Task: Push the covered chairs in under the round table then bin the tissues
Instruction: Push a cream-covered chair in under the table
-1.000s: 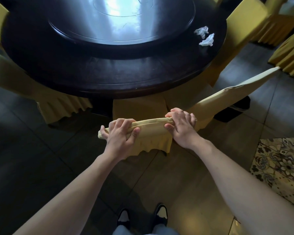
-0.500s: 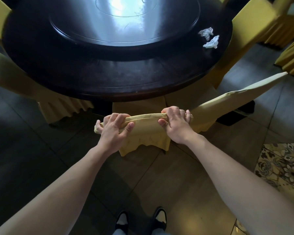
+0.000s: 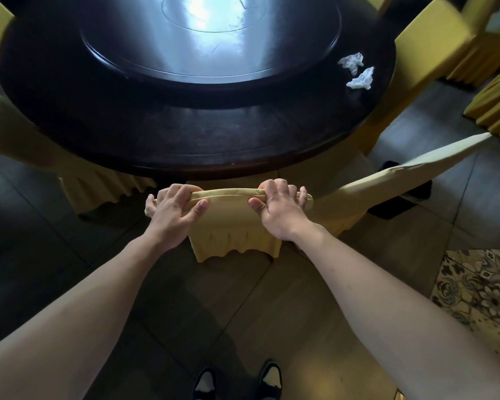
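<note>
A chair in a yellow cloth cover (image 3: 231,223) stands right in front of me, its top rail close to the near edge of the dark round table (image 3: 185,140). My left hand (image 3: 175,216) grips the left end of that rail and my right hand (image 3: 280,210) grips the right end. Its seat is hidden under the tabletop. Two crumpled white tissues (image 3: 357,72) lie side by side on the table's right part, beyond the glass turntable (image 3: 211,39).
Another covered chair (image 3: 387,183) stands angled out at the right, with a dark object on the floor behind it. More yellow chairs sit at the left (image 3: 70,180) and the upper right (image 3: 433,39). A patterned tile patch (image 3: 479,287) lies at the right.
Both hands have moved the chair forward, toward the table; its back now sits close to the table's edge and more square to me. The grip is unchanged.
</note>
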